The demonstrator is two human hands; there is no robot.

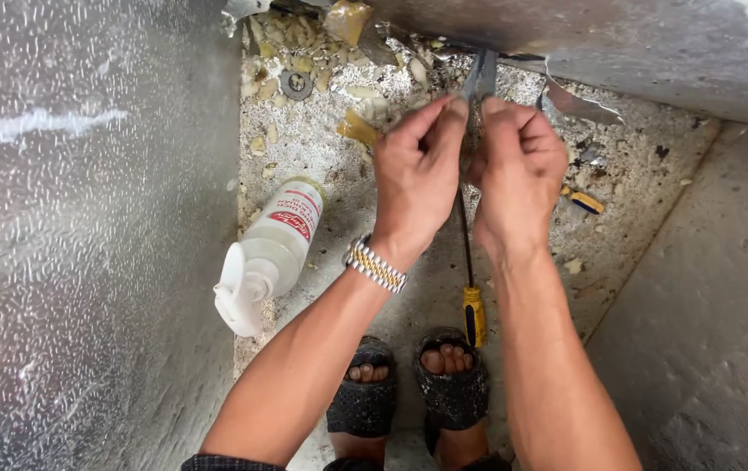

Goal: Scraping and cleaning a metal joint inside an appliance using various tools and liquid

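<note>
1. Foil-faced insulation panel [68,235] fills the left side, its dimpled silver surface running from the top edge down to the bottom.
2. Just right of the panel a clear spray bottle [269,253] lies on its side on the speckled floor [635,166], white trigger head toward the bottom, red-and-white label facing up.
3. Above the bottle, yellowish foam scraps [282,48] are scattered over the floor, with a round metal washer [295,84] lying among them.
4. Left hand [417,170], a metal watch [375,263] on its wrist, is raised in the middle; its thumb and fingertips are pinched together on a thin dark metal blade [480,77].
5. The blade sticks up between both hands and meets the lower edge of the grey slab [653,52] overhead.
6. Below the hands a screwdriver [471,288] lies on the floor, its thin shaft pointing up and its yellow handle just above two feet in dark sandals [452,384].
7. Right hand [518,170] touches the left one, its fingers curled and closed on the same blade from the other side.
8. Right of that hand a small yellow-and-dark object [585,202] lies on the floor; what it is cannot be told.
</note>
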